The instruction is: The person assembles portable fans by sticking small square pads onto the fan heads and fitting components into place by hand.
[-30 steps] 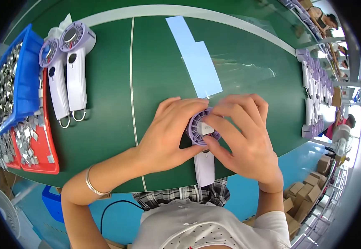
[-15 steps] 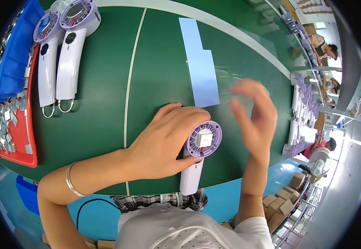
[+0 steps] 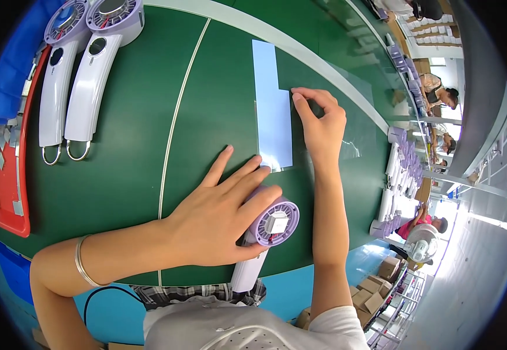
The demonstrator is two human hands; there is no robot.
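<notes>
A handheld fan (image 3: 277, 221) with a purple round head and white handle lies near the table's front edge, a small square silver-white piece in its centre. My left hand (image 3: 212, 219) grips the fan's head between thumb and forefinger. Its other fingers are spread forward, their tips at the lower end of a light blue sheet (image 3: 272, 111). My right hand (image 3: 325, 125) is at the stepped right edge of that sheet, thumb and forefinger pinched together. Whatever lies between those fingertips is too small to make out.
Two more handheld fans (image 3: 93, 87) lie at the far left. Beside them are a red tray (image 3: 23, 198) of small metal pieces and a blue bin (image 3: 5, 81). Many purple-and-white fans (image 3: 390, 169) line the right side, with co-workers (image 3: 437, 93) beyond. Cartons (image 3: 370, 291) stand on the right.
My right hand has moved forward and left to the sheet's edge, its fingers closing to a pinch. My left hand has shifted slightly left and nearer with the fan, its fingers spreading toward the sheet.
</notes>
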